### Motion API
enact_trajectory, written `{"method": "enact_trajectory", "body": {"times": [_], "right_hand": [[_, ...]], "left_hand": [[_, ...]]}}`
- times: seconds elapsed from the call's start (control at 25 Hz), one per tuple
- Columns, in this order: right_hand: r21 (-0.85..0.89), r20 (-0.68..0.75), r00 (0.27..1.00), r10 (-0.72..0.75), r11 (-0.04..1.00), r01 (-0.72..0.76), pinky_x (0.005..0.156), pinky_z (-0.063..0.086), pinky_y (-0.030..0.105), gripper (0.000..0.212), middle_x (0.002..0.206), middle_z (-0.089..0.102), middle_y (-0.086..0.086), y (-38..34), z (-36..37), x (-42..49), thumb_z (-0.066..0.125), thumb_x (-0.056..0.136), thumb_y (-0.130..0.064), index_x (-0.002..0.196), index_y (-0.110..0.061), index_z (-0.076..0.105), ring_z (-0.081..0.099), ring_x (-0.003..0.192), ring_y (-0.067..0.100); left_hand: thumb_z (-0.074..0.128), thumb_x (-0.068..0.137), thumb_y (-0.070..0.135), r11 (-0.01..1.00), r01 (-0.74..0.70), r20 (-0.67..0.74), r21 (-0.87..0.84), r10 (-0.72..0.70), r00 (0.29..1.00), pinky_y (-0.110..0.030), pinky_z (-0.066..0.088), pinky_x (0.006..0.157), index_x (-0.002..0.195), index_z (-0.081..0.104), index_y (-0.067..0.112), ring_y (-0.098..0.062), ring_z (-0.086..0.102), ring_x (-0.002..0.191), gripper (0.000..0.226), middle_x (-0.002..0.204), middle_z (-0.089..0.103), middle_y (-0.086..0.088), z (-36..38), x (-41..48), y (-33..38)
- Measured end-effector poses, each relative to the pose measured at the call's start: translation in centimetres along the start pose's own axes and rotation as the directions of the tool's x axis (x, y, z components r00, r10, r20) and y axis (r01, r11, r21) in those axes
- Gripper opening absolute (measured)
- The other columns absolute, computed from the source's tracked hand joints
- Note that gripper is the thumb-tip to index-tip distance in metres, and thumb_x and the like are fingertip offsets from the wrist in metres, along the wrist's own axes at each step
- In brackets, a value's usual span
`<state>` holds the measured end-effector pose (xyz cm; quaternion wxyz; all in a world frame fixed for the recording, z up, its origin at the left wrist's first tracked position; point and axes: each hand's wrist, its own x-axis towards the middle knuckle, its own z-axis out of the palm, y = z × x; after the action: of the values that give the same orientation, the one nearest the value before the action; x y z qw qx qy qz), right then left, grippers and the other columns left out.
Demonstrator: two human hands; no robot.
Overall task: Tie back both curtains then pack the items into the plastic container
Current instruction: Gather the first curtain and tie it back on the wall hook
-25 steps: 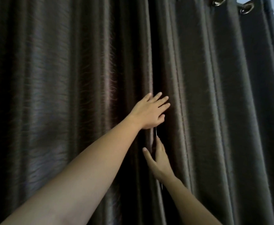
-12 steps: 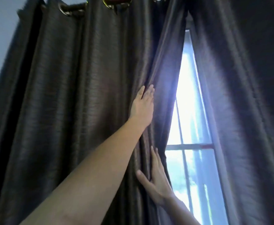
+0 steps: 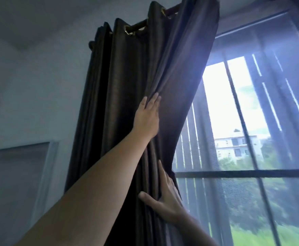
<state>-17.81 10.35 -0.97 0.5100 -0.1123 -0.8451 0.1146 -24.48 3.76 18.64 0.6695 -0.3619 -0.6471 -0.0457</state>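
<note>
Against the left side of the window (image 3: 242,173), a dark grommet-top curtain (image 3: 127,103) hangs bunched into deep folds from its rod (image 3: 140,25), its free edge swept leftward so daylight, trees and a pale building show through the glass. High on the fabric, the left hand (image 3: 146,119) lies flat with fingers (image 3: 151,102) straight and close together, palm pressing the folds rather than gripping them; it looks placed there to keep the upper pleats stacked toward the wall. Lower and nearer, the right hand (image 3: 166,201) spreads wide, thumb splayed to the left and fingers reaching up along the curtain's trailing edge, open-palmed against the cloth and closing on nothing. That low hand seems set to gather the loose hem side so the bundle stays narrow enough for a tie. No tieback, cord or hook shows, so whether one waits behind the folds cannot be told. A framed panel (image 3: 19,176) sits on the left wall, well apart from the curtain. By my judgement this is the gathering step for the first curtain; the second curtain, the items and the plastic container are out of sight.
</note>
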Motion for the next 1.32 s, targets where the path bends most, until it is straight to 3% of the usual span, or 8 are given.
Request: {"method": "enact_trajectory", "body": {"times": [0.36,0.6,1.04,1.2,1.32], "right_hand": [[0.019,0.022,1.000,0.014,1.000,-0.014,0.116,0.020,0.036,0.118,0.157,0.006,-0.016,-4.9,14.8,7.9,0.037,0.052,-0.095,0.145,-0.041,-0.011,0.013,0.144,0.009],[0.029,0.100,0.994,0.040,0.999,-0.043,0.116,0.019,0.045,0.111,0.158,0.009,-0.008,-7.4,22.8,11.9,0.042,0.056,-0.091,0.139,-0.050,-0.018,0.014,0.144,0.017],[0.028,0.181,0.983,0.015,0.999,-0.021,0.117,0.016,0.048,0.116,0.159,0.002,-0.007,-8.8,30.7,16.5,0.044,0.053,-0.092,0.142,-0.047,-0.015,0.009,0.146,0.019],[0.023,0.221,0.974,0.048,0.998,-0.054,0.118,0.014,0.047,0.114,0.159,-0.001,-0.006,-7.5,29.0,14.9,0.046,0.056,-0.090,0.143,-0.045,-0.013,0.003,0.146,0.019],[0.057,0.232,0.972,0.040,0.997,-0.055,0.117,0.019,0.044,0.105,0.159,0.009,-0.005,-6.2,25.3,12.4,0.036,0.062,-0.090,0.146,-0.041,-0.003,0.009,0.145,0.015]], "left_hand": [[0.042,0.092,0.044,1.000,0.024,0.071,-0.020,-0.022,0.997,-0.042,0.000,0.118,0.148,0.007,0.004,-0.018,-0.013,0.146,0.077,0.159,-0.006,-0.005,12.6,-2.8,-12.2],[0.042,0.093,0.038,0.998,0.052,0.087,-0.033,-0.049,0.995,-0.043,0.001,0.118,0.148,0.009,0.004,-0.020,-0.010,0.146,0.072,0.159,-0.005,-0.006,18.5,-4.8,-18.7],[0.043,0.092,0.030,0.991,0.133,0.130,0.020,-0.134,0.982,-0.043,0.000,0.118,0.147,0.002,0.001,-0.025,-0.013,0.145,0.074,0.158,-0.009,-0.010,24.0,-7.2,-23.4],[0.045,0.092,0.032,0.979,0.151,0.109,-0.139,-0.136,0.985,-0.042,0.000,0.118,0.146,0.007,-0.001,-0.028,-0.008,0.146,0.074,0.158,0.000,-0.015,22.4,-7.5,-19.9],[0.034,0.091,0.029,0.930,0.132,-0.041,-0.343,-0.155,0.987,-0.044,0.008,0.118,0.138,0.033,-0.002,-0.032,0.010,0.145,0.057,0.151,0.028,-0.020,19.5,-7.4,-16.8]]}}
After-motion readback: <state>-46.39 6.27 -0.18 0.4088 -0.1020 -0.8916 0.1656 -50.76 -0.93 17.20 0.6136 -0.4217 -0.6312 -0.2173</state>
